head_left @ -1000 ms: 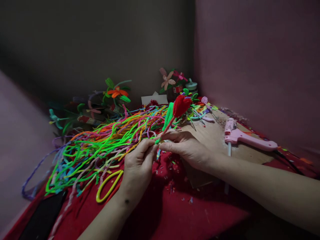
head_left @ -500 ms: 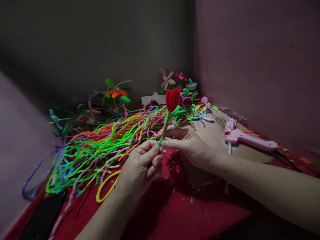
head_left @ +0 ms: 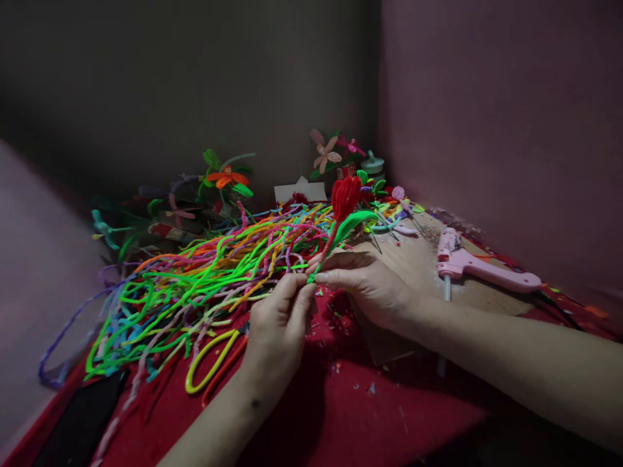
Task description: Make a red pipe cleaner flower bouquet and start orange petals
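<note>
Pretty dim, and the back wall (head_left: 195,84) is super murky. Dark shadows on the red cloth (head_left: 384,412), leftmost flower (head_left: 104,228) kinda soft.

Before me, the fuzzy tulip-shaped flower (head_left: 346,196) is deep red, the long plush leaf (head_left: 351,225) bright green. Neon green, orange, pink and yellow streak the tangled fuzzy craft stems (head_left: 214,271); the plastic glue gun (head_left: 479,270) is pale pink, the cloth table cover (head_left: 370,421) crimson.
</note>
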Demonstrator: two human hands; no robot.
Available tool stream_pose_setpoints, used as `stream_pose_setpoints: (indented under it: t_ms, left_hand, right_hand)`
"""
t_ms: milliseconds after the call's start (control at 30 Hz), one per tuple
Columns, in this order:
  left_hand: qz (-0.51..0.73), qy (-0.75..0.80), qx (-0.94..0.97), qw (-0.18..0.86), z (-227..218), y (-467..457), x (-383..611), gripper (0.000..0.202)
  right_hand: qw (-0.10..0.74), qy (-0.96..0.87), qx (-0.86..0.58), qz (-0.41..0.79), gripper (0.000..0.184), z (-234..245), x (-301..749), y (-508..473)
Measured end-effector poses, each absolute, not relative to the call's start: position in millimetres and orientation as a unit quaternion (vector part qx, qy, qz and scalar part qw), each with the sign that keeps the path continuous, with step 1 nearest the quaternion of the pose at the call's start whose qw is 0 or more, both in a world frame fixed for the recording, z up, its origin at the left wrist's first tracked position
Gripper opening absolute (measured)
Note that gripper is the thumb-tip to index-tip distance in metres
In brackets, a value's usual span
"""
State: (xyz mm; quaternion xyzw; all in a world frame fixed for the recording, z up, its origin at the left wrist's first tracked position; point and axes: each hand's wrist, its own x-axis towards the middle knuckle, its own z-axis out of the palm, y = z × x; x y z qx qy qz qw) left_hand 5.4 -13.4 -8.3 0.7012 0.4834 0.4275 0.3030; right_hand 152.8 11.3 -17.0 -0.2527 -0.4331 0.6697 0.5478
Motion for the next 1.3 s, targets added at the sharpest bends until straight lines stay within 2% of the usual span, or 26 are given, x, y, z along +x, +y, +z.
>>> stream_pose_setpoints:
  t_ms: [67, 100, 167, 367, 533, 733, 867, 967, 1067, 1133, 1200, 1300]
  left_hand:
    - [0.426, 0.464, 0.760, 0.162, -13, -14, 4, 0.006]
    - [0.421, 0.456, 0.774, 0.128, -15, -13, 3, 0.006]
    - [0.416, 0.458, 0.774, 0.135, -16, -12, 2, 0.009]
    - [0.419, 0.492, 0.642, 0.413, -3, -10, 4, 0.019]
    - [0.418, 0.444, 0.526, 0.593, 2, -10, 4, 0.017]
    - [0.380, 0.389, 0.436, 0.717, 2, -8, 2, 0.015]
    - [0.347, 0.321, 0.404, 0.783, -1, -4, -5, 0.012]
    - [0.333, 0.304, 0.399, 0.798, -2, -3, -7, 0.014]
    - [0.338, 0.340, 0.438, 0.760, -1, -4, -4, 0.016]
    - [0.358, 0.394, 0.511, 0.675, -1, -7, 0, 0.019]
    - [0.388, 0.458, 0.616, 0.510, -3, -9, 3, 0.019]
    - [0.401, 0.493, 0.745, 0.202, -9, -12, 3, 0.010]
  right_hand:
    - [0.542, -0.432, -0.262, 0.671, 0.005, -18, 152, 10]
    - [0.541, -0.434, -0.263, 0.671, 0.005, -18, 152, 10]
    - [0.537, -0.446, -0.265, 0.665, 0.005, -18, 152, 10]
    - [0.499, -0.531, -0.248, 0.638, 0.004, -16, 156, 11]
    - [0.519, -0.538, -0.273, 0.605, 0.004, -18, 157, 14]
    - [0.509, -0.581, -0.259, 0.580, 0.013, -10, 161, 12]
    - [0.479, -0.632, -0.270, 0.545, 0.012, -3, 164, 9]
    - [0.483, -0.614, -0.248, 0.572, 0.009, -9, 164, 11]
    - [0.499, -0.573, -0.248, 0.601, 0.007, -16, 161, 14]
    - [0.512, -0.537, -0.261, 0.618, 0.010, -18, 158, 14]
    - [0.523, -0.503, -0.287, 0.626, 0.013, -17, 156, 13]
    - [0.527, -0.489, -0.321, 0.616, 0.014, -13, 154, 10]
